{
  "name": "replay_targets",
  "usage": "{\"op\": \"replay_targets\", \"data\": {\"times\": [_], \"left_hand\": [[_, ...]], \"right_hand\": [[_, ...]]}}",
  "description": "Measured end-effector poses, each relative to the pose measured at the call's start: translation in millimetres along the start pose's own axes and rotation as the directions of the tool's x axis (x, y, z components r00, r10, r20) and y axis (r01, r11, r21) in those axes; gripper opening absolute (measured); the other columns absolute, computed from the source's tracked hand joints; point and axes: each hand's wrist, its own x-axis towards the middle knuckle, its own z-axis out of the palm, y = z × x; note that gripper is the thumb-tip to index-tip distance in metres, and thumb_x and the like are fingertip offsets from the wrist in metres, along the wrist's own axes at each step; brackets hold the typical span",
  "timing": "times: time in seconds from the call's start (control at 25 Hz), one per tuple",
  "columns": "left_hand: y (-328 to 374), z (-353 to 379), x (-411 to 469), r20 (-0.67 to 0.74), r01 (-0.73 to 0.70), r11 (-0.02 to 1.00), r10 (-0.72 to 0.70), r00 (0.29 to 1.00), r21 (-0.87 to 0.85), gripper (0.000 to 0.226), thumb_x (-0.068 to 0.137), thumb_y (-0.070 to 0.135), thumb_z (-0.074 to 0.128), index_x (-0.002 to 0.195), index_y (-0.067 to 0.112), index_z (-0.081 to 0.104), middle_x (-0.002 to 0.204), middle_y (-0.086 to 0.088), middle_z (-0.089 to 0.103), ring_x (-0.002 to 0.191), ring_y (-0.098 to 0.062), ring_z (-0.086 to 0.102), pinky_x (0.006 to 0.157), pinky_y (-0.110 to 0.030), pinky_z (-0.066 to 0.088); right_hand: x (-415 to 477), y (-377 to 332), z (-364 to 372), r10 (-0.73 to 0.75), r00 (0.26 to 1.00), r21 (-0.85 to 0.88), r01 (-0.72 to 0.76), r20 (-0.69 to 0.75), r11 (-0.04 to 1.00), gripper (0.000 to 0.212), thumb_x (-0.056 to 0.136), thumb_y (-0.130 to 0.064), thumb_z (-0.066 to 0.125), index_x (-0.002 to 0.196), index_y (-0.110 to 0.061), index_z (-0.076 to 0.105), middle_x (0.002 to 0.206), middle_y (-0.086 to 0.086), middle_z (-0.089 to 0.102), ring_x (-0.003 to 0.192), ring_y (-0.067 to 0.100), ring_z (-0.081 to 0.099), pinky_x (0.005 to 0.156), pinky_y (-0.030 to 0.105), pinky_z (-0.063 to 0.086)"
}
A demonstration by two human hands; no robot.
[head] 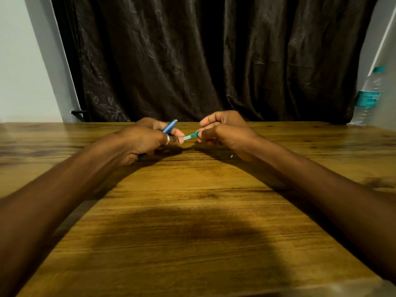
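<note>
My left hand [145,139], with a ring on one finger, grips a blue pen [170,126] that sticks up past the fingers, its lower end showing under the palm. A short thin green-and-clear piece [189,136] spans the gap between both hands. My right hand [225,130] pinches its right end between thumb and fingers, the other fingers curled. The left thumb and fingertip touch its left end. Both hands hover just above the far middle of the wooden table [192,211].
A clear plastic water bottle [367,99] with a teal cap and label stands at the table's far right corner. A dark curtain [203,56] hangs behind the table's far edge. A tiny pale object [231,156] lies under the right hand.
</note>
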Motion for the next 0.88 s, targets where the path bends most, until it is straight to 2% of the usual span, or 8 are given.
{"op": "replay_targets", "data": {"times": [0.12, 0.24, 0.36, 0.52, 0.68, 0.8, 0.88], "left_hand": [[-1.5, -0.9, 1.7, 0.005, 0.000, 1.000, 0.000, 1.000, 0.012, 0.014, 0.084, 0.013, 0.077, 0.097, 0.017, 0.079, 0.101, -0.018, 0.075, 0.090, -0.024, 0.061, 0.082, -0.040, 0.046], [-0.9, 0.5, 1.7, 0.009, -0.017, 1.000, 0.017, 1.000, -0.002, 0.016, 0.084, 0.013, 0.076, 0.099, 0.017, 0.079, 0.103, -0.015, 0.077, 0.092, -0.022, 0.065, 0.087, -0.037, 0.052], [-0.5, 4.5, -0.3, 0.024, -0.062, 0.998, 0.062, 0.998, 0.007, 0.018, 0.085, 0.011, 0.075, 0.103, 0.014, 0.077, 0.098, -0.010, 0.076, 0.089, -0.016, 0.067, 0.077, -0.026, 0.054], [-2.8, 8.8, 0.2, -0.035, -0.236, 0.947, 0.249, 0.968, 0.219, 0.016, 0.085, 0.020, 0.077, 0.100, 0.021, 0.076, 0.095, 0.001, 0.076, 0.087, -0.010, 0.068, 0.074, -0.021, 0.051], [-7.1, 16.4, -2.1, -0.148, -0.362, 0.761, 0.508, 0.849, 0.539, 0.017, 0.083, 0.035, 0.077, 0.099, 0.030, 0.075, 0.082, 0.010, 0.072, 0.076, -0.004, 0.067, 0.071, -0.034, 0.058], [-9.6, 21.0, -2.5, -0.137, -0.387, 0.694, 0.571, 0.810, 0.607, 0.017, 0.084, 0.040, 0.074, 0.098, 0.030, 0.077, 0.078, 0.009, 0.073, 0.070, -0.007, 0.067, 0.068, -0.040, 0.059], [-9.2, 22.0, -2.1, -0.150, -0.355, 0.719, 0.536, 0.831, 0.598, 0.017, 0.084, 0.039, 0.073, 0.096, 0.027, 0.078, 0.079, 0.008, 0.074, 0.072, -0.009, 0.069, 0.068, -0.039, 0.059]], "right_hand": [[0.4, 0.2, 1.0, -0.043, 0.999, -0.069, 0.042, -0.005, 0.997, 0.025, 0.078, 0.008, 0.075, 0.089, -0.012, 0.066, 0.088, 0.016, 0.076, 0.079, 0.022, 0.076, 0.065, 0.024, 0.054], [-2.4, -4.1, -0.2, -0.012, 1.000, 0.011, 0.012, 0.002, 1.000, 0.025, 0.081, 0.013, 0.071, 0.092, -0.009, 0.065, 0.086, 0.016, 0.074, 0.068, 0.017, 0.074, 0.057, 0.019, 0.055], [-6.2, -7.8, 0.3, 0.025, 1.000, 0.042, -0.025, 0.017, 0.999, 0.024, 0.083, 0.013, 0.070, 0.094, -0.007, 0.065, 0.087, 0.016, 0.073, 0.065, 0.014, 0.073, 0.054, 0.018, 0.055], [-4.4, -8.8, -1.4, 0.101, 0.993, 0.076, -0.097, -0.052, 0.992, 0.023, 0.083, 0.007, 0.073, 0.100, -0.007, 0.067, 0.095, 0.021, 0.077, 0.074, 0.018, 0.075, 0.057, 0.020, 0.054], [-2.5, -8.1, -3.9, 0.160, 0.979, 0.166, -0.138, -0.123, 0.976, 0.024, 0.082, 0.002, 0.074, 0.103, -0.007, 0.068, 0.090, 0.017, 0.079, 0.090, 0.027, 0.077, 0.081, 0.032, 0.056], [0.0, -5.5, -3.5, 0.168, 0.976, 0.152, -0.147, -0.137, 0.977, 0.019, 0.083, -0.001, 0.075, 0.099, -0.009, 0.069, 0.083, 0.010, 0.077, 0.079, 0.018, 0.075, 0.071, 0.026, 0.055], [4.2, -3.1, -4.7, 0.149, 0.974, 0.075, -0.138, -0.168, 0.988, 0.017, 0.085, -0.011, 0.076, 0.101, -0.011, 0.072, 0.083, 0.005, 0.077, 0.075, 0.011, 0.071, 0.065, 0.024, 0.053]]}}
